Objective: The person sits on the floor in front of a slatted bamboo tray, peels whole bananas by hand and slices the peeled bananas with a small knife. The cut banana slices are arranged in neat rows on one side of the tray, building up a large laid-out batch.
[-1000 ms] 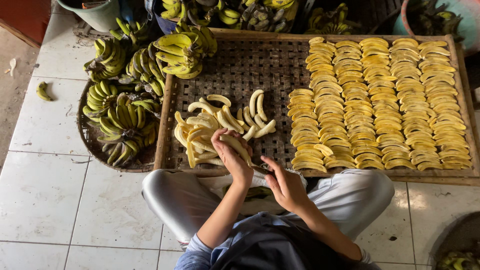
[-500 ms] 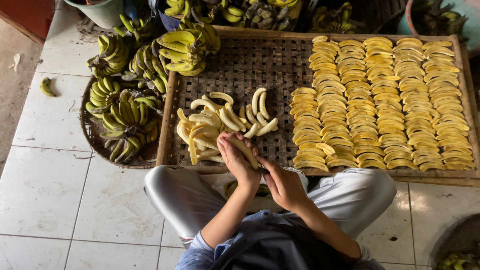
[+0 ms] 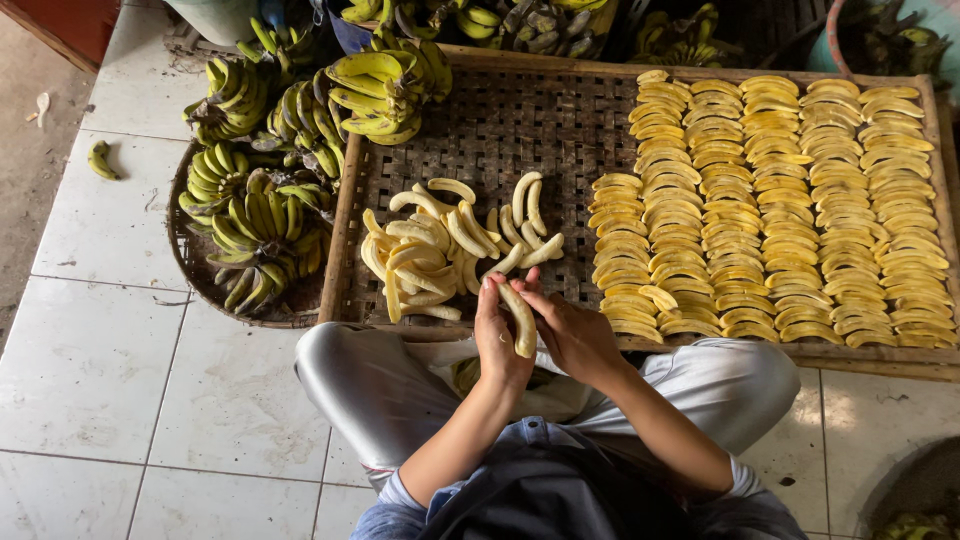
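Things around the work place, seen from above

A large woven bamboo tray (image 3: 520,120) lay on the white tiled floor (image 3: 90,370), carrying a loose pile of pale peeled bananas (image 3: 440,250) and, at its right, neat rows of flattened yellow banana slices (image 3: 780,200). Left of the tray, a round dark wicker basket (image 3: 190,262) held bunches of green unpeeled bananas (image 3: 260,215). One small green banana (image 3: 100,160) lay alone on the tiles, well apart.

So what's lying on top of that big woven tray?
On the woven tray lie a loose pile of peeled bananas at the left and neat rows of yellow slices at the right. Whatever sits beneath the pile and rows is covered.
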